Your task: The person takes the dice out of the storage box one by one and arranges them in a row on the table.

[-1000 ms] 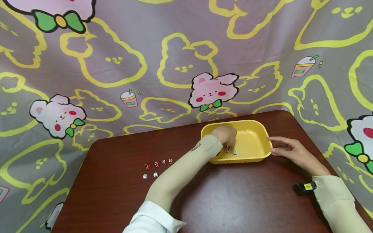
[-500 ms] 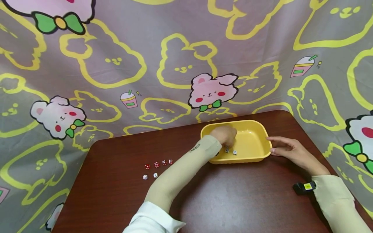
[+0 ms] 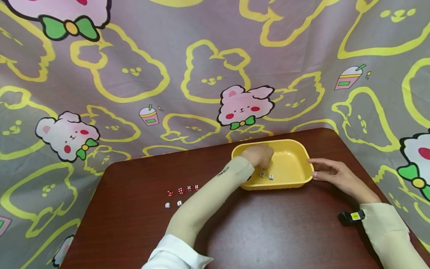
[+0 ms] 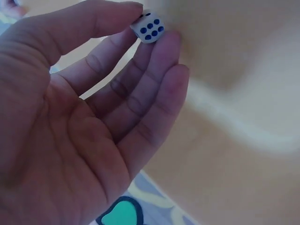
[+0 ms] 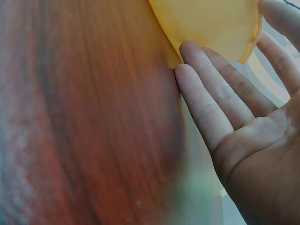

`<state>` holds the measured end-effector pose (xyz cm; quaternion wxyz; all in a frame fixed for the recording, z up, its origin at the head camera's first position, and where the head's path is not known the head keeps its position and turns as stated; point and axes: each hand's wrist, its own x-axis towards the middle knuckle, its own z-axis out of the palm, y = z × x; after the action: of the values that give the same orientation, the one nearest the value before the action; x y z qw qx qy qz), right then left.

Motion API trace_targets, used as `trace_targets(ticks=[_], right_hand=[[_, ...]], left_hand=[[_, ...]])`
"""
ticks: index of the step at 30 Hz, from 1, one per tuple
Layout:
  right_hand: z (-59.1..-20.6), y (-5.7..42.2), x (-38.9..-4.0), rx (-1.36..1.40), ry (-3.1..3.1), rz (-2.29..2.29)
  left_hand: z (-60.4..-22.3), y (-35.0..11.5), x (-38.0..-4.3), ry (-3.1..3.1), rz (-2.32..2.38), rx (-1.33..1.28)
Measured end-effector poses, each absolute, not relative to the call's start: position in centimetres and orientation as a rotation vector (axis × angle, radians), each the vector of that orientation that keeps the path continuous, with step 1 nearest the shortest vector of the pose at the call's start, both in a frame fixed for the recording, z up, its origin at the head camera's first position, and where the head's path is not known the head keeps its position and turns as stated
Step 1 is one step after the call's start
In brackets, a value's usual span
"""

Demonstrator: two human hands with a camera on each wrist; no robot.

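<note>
A yellow plastic bin (image 3: pixel 292 164) stands near the table's far right side. Inside its left half is my left hand (image 3: pixel 258 155), back of the hand upward in the head view. The left wrist view shows a white die (image 4: pixel 151 29) with blue pips pinched between thumb and fingertips. Below that hand, a white die (image 3: pixel 262 174) and another white die (image 3: pixel 271 177) lie on the bin floor. My right hand (image 3: pixel 337 175) touches the bin's right end from outside. Its fingers (image 5: pixel 201 93) are extended, some against the bin's wall.
On the brown wooden table (image 3: pixel 134 224), left of the left forearm, several red dice (image 3: pixel 181 191) form a row. Nearer lie a white die (image 3: pixel 167 205) and another white die (image 3: pixel 179 203). A patterned cloth (image 3: pixel 188 74) hangs behind the table.
A die that showed beside my left fingers in the bin is no longer visible there; two remain in sight on its floor. My right hand stays in place.
</note>
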<state>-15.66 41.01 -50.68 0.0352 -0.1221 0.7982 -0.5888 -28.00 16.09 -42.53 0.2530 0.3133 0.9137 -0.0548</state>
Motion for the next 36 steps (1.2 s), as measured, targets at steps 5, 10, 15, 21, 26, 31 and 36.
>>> trace_targets(ticks=[5, 10, 15, 21, 26, 31, 36], right_hand=[[-50.9, 41.0, -15.8, -0.382, 2.45, -1.817], [-51.0, 41.1, -15.7, -0.401, 2.424, -1.828], [-51.0, 41.0, -15.6, -0.409, 2.406, -1.847], [-50.9, 40.9, -15.6, -0.383, 2.419, -1.877], [-50.9, 41.0, -15.5, -0.383, 2.42, -1.858], [-50.9, 40.8, -15.4, -0.355, 2.412, -1.882], [-50.9, 40.9, -15.6, -0.412, 2.414, -1.859]], left_hand=[[-41.6, 16.0, -28.3, 2.458, -0.119, 0.933], [-40.5, 15.6, -28.1, 2.466, -0.113, 0.997], [-39.7, 14.3, -27.9, 2.499, -0.041, 1.013], [-38.9, 12.5, -27.8, 2.544, 0.004, 1.078], [-38.4, 11.5, -27.6, 2.532, 0.033, 1.105], [-37.9, 10.9, -27.1, 2.526, 0.045, 1.116], [-37.4, 10.6, -26.7, 2.522, 0.053, 1.134]])
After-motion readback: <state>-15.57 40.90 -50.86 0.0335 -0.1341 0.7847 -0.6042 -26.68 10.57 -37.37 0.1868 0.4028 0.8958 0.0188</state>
